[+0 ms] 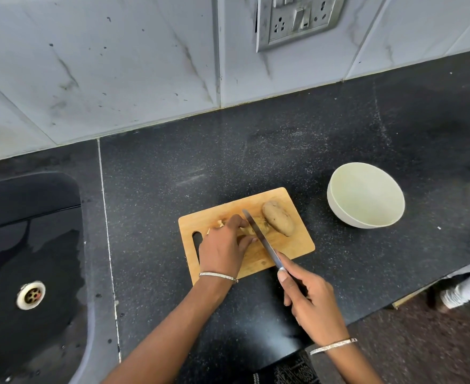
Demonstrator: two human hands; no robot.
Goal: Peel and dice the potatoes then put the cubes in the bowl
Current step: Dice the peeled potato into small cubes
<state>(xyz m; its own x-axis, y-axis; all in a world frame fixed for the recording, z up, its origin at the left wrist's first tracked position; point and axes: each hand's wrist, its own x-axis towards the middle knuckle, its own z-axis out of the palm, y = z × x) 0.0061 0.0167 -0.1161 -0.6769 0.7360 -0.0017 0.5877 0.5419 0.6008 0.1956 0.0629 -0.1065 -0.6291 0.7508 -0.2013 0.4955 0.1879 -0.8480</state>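
Steadying the potato (249, 230), left hand (222, 250) meets right hand's (311, 303) knife (258, 236).

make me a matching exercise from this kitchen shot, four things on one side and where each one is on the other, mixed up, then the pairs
Things
1. bowl
2. knife
3. whole potato
4. drain

Places
a. gripped in the right hand
b. lying on the cutting board, skin on
c. in the floor of the sink, far left
d. on the counter, right of the board

Pairs: 1-d, 2-a, 3-b, 4-c
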